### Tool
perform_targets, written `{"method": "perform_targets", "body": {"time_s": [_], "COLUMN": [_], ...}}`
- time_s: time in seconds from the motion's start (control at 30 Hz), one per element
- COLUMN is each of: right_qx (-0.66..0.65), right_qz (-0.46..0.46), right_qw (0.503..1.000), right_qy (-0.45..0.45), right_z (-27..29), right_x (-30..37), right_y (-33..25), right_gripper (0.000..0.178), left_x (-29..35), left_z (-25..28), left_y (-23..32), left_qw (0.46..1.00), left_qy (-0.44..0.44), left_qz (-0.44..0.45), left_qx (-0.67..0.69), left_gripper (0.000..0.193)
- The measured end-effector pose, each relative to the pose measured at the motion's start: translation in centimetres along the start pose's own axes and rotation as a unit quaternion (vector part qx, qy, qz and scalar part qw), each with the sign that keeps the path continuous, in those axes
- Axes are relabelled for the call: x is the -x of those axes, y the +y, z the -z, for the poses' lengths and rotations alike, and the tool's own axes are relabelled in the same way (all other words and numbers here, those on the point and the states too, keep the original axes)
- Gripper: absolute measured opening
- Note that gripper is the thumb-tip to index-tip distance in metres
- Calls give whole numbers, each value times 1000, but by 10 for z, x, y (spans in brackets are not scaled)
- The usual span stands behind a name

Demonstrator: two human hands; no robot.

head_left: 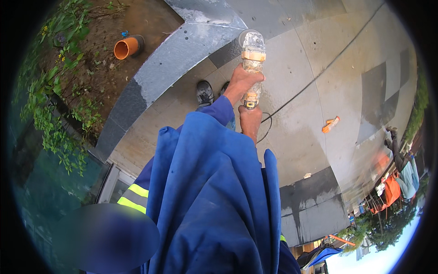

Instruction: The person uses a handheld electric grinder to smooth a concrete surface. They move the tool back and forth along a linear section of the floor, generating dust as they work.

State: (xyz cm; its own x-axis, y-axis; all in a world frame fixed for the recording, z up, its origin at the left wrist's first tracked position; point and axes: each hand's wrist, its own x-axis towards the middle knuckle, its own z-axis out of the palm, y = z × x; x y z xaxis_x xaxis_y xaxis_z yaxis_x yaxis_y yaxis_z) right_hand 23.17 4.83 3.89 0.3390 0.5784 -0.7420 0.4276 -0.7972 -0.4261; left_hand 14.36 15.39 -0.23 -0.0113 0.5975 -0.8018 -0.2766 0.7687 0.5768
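Note:
A worn angle grinder (253,55), coated in pale dust, points away from me, its round disc (250,37) at the far end beside the tip of a grey stone kerb. Whether the disc touches the stone, I cannot tell. My left hand (244,83) is wrapped round the middle of the grinder's body. Behind it, closer to me, my right hand (250,121) grips the rear end, its fingers partly hidden. A black cord (292,101) loops by the right hand and runs off to the far right. Blue cloth (214,196) covers much of the near view.
Left of the grinder curves the stone kerb (175,61), bordering a soil bed with plants and an orange pipe (127,47). Dark shoes (205,93) stand on the paving. An orange-and-white glove (331,124) lies right. Another person (407,176) is near orange material at far right.

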Motion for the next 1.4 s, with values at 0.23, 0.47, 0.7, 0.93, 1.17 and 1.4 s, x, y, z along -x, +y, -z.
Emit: {"method": "perform_targets", "body": {"time_s": [0.23,0.47,0.7,0.93,1.17,1.4], "right_qx": [112,69,53,132,125,120], "right_qz": [37,41,37,41,29,88], "right_qw": [993,997,998,990,992,988], "right_qy": [-11,-2,-14,-31,-4,-29], "right_z": [-30,-33,-2,-20,-5,-7], "right_x": [13,9,-6,13,17,-4], "right_y": [-12,-4,2,-6,25,7], "right_gripper": [39,40,43,43,44,40], "left_x": [20,16,1,25,32,18], "left_z": [51,47,10,51,25,35], "left_y": [10,14,-4,-4,-28,-14], "left_qw": [997,999,999,993,995,993], "left_qy": [39,10,9,31,29,37], "left_qz": [27,26,-14,14,-7,-25], "left_qx": [68,43,39,112,98,108], "left_gripper": [50,49,51,46,51,50]}}
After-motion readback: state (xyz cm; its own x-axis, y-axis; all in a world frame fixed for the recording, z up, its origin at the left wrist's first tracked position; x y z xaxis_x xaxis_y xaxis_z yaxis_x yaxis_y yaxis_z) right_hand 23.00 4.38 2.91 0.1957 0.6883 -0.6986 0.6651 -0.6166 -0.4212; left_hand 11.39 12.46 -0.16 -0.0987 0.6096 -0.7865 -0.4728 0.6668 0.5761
